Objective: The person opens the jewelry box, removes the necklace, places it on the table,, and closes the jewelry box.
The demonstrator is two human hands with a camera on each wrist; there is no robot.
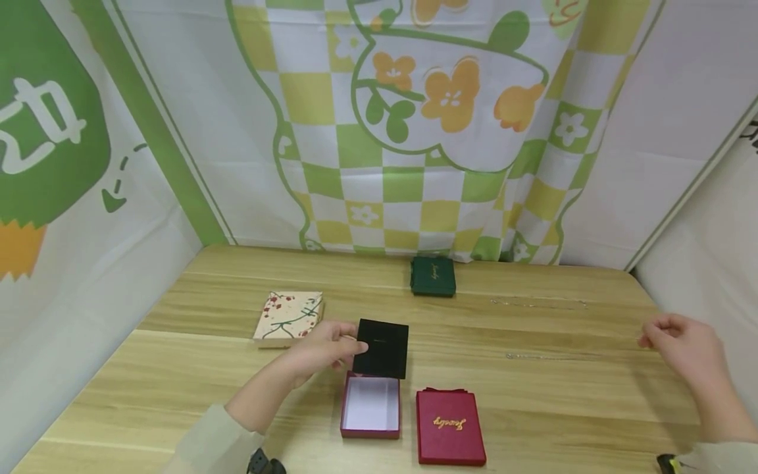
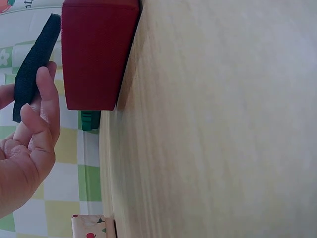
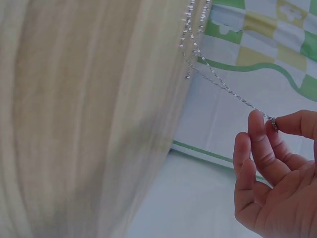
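In the head view, the left hand (image 1: pixel 322 350) pinches a black pad (image 1: pixel 385 350) by its side, just behind the open red box (image 1: pixel 370 434), well forward of the table's (image 1: pixel 189 368) back edge; the right hand (image 1: pixel 687 345) is near the right edge. In the left wrist view, the pad shows edge-on between thumb and fingers; a light grip should avoid bending it. In the right wrist view, thumb and fingertip pinch a silver chain's (image 3: pixel 229 90) end; gentle tension would probably prevent knots
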